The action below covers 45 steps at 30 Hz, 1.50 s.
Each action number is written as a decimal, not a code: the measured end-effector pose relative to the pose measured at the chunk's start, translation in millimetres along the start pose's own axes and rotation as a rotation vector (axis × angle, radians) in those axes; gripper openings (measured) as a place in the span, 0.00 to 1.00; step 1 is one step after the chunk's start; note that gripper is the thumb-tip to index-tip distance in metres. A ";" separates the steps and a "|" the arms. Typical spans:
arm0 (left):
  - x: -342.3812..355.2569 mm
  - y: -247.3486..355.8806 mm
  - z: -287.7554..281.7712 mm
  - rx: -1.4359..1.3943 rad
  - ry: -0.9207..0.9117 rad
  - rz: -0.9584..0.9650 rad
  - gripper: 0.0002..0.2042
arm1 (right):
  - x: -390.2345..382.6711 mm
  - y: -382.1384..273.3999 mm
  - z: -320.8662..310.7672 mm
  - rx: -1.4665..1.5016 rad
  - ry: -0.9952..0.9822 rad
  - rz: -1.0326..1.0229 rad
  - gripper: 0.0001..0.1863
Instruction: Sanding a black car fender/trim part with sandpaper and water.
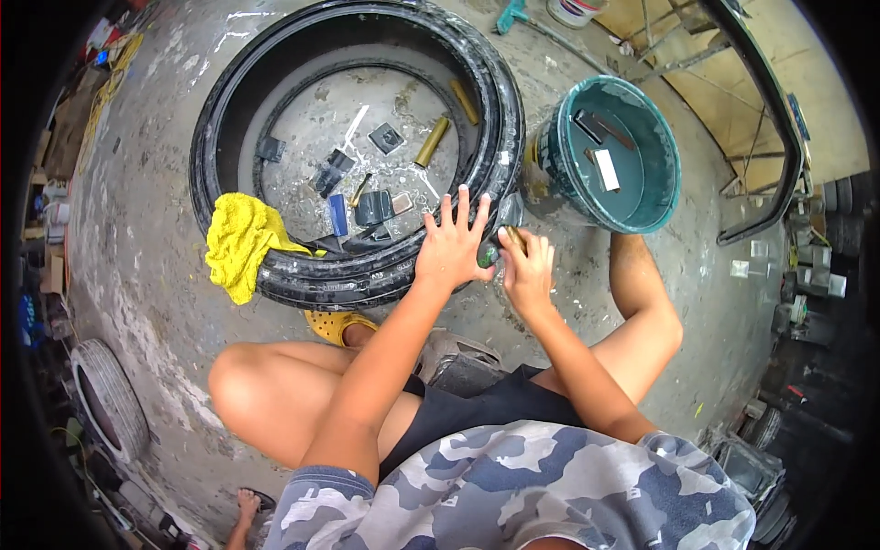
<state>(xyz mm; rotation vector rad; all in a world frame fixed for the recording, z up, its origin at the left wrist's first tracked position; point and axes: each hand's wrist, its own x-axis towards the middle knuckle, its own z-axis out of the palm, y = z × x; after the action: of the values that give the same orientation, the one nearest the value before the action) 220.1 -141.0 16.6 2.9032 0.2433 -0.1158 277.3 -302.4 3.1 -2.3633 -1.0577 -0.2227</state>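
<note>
A large, wet-looking black tyre (367, 291) lies flat on the floor in front of me. My left hand (447, 249) rests on its near right rim, fingers spread, holding nothing. Beside it, at the outer edge of the tyre, my right hand (530, 275) is closed on a small gold-brown piece (517, 241), mostly covered by my fingers. Between both hands shows a dark patch with green marks (490, 254); what it is I cannot tell. A yellow cloth (240, 246) drapes over the tyre's left rim.
Inside the tyre lie brass-coloured cylinders (432, 142), a blue block (338, 215) and several dark blocks (374, 208). Right of it, a teal bucket (665, 151) holds water, a white block (606, 170) and dark strips. Another tyre (112, 401) leans at left; a broom (511, 16) lies beyond.
</note>
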 end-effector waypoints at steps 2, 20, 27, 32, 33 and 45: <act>3.8 6.5 -1.2 -0.011 0.023 0.021 0.61 | 27.0 23.8 -3.7 -0.179 0.018 -0.079 0.22; -6.9 -1.8 3.5 -0.011 0.050 0.030 0.59 | -23.5 -4.5 -7.7 -0.226 -0.097 -0.097 0.20; -4.4 -0.6 8.1 0.046 0.122 0.039 0.59 | -15.1 -4.0 7.0 -0.185 0.055 -0.016 0.21; -4.5 0.8 5.7 0.031 0.119 0.033 0.59 | -1.7 -1.2 7.4 -0.252 0.018 -0.045 0.21; -6.3 -1.7 3.2 0.011 0.108 0.036 0.58 | 14.5 -9.7 9.3 -0.255 0.037 -0.024 0.21; -7.8 -3.7 17.5 -0.083 0.301 -0.008 0.61 | 0.9 -23.6 9.7 -0.161 0.102 -0.194 0.23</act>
<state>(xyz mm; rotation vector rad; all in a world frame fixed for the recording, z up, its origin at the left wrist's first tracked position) 210.7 -142.7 -0.4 2.8266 0.3022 0.3244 260.1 -283.7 4.8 -2.3594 -1.2617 -0.5118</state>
